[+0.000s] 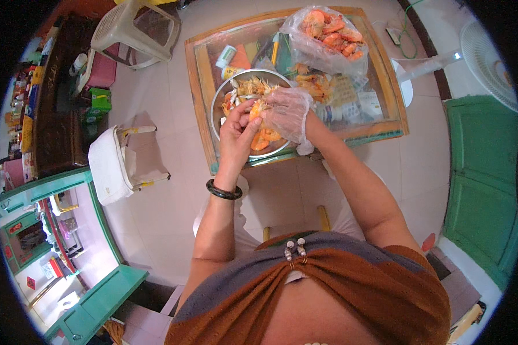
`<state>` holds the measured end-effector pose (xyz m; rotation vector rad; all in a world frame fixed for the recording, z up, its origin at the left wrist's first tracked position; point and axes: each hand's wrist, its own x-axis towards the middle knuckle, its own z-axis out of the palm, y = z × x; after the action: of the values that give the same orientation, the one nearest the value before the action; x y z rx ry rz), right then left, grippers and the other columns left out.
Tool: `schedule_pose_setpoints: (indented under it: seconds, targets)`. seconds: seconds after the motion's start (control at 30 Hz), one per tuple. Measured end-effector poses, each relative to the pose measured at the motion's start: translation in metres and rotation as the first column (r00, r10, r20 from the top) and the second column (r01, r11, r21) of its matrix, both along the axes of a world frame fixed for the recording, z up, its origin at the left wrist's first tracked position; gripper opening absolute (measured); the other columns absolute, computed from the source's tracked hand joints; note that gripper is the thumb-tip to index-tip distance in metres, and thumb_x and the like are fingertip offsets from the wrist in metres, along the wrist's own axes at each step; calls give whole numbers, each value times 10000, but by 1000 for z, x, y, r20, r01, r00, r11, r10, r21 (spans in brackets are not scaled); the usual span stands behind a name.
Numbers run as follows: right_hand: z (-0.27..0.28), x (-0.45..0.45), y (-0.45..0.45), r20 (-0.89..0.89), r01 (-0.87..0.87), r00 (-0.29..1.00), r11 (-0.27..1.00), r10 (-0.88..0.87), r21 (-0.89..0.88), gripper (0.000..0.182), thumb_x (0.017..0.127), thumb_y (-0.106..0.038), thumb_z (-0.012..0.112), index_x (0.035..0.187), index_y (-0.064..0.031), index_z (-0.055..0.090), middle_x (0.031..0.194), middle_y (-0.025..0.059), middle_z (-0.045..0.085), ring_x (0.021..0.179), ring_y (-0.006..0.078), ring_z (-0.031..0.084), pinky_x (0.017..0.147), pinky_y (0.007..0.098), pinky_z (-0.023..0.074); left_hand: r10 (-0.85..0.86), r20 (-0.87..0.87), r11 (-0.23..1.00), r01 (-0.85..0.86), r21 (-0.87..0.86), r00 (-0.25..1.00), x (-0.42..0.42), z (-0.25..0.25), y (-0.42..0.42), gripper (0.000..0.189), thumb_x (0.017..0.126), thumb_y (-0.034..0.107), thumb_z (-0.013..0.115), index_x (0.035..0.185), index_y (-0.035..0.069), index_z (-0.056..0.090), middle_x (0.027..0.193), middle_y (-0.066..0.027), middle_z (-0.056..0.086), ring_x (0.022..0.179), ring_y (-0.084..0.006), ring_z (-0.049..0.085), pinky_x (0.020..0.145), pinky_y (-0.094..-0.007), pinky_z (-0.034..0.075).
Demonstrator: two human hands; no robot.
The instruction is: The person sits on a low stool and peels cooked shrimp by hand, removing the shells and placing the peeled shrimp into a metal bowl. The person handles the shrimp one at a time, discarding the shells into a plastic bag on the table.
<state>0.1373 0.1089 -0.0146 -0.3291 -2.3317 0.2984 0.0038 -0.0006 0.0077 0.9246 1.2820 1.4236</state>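
Observation:
My left hand (pixel 241 131), bare with a dark bangle at the wrist, pinches an orange cooked shrimp (pixel 256 110) between thumb and fingers. Against the shrimp's other side, my right hand (pixel 288 111) grips it in a clear plastic glove; its fingertips are partly hidden. Both hands are over a round metal bowl (pixel 213 113). Shrimp heads and shell scraps (pixel 251 87) fill the bowl's far part. Peeled shrimp (pixel 265 137) lie in its near part, below my hands.
A wooden-framed table with a glass top (pixel 198 82) bears the bowl. Toward its far right stands a plastic bag of whole cooked shrimp (pixel 334 36). A white bottle (pixel 226 56) is beyond the bowl. Plastic stools (pixel 131 32) and a white-covered chair (pixel 112 166) are left; a fan (pixel 492 64) is right.

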Motion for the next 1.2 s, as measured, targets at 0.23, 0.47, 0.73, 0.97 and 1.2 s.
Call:
schedule_pose_setpoints:
  seconds: [0.23,0.47,0.73,0.97,1.2]
  targets:
    - [-11,4,-2,-23,-18,1000,928,10,-372,107,650,-214,601,699,-118,599,851,50,608,803,236,579,714,359,455,-22,13,998,21,65,1000,-4,-7,-1,178,876,83,546,1007,38,434,907,-60,613,824,-90,588,718,-227,488]
    - [-24,5,2,54,-86,994,992,91,-89,154,659,-155,634,792,-88,595,867,55,612,823,223,581,776,338,466,-7,146,1000,10,-21,989,-10,2,-3,100,891,114,530,940,62,460,875,-14,583,764,-58,563,623,-194,501]
    - [-6,7,5,41,-151,986,975,160,-165,117,686,-129,637,780,-72,596,818,70,606,766,230,586,688,326,485,-31,540,988,108,-112,841,-6,3,-2,171,932,230,456,965,67,494,799,-3,549,655,-60,505,578,-177,435]
    - [5,5,5,61,-100,990,949,124,-298,80,710,-132,605,764,-73,599,836,72,612,793,227,594,701,326,484,-70,729,982,177,-71,681,-12,-5,-2,180,934,248,448,968,83,510,791,17,553,641,-60,496,579,-188,431]
    - [30,23,11,206,354,935,726,-289,-589,187,742,-247,597,715,-62,584,727,76,595,726,253,578,670,345,468,120,590,987,-32,-157,799,-13,10,0,210,933,241,454,1022,60,512,835,-4,576,638,-59,497,536,-183,422]
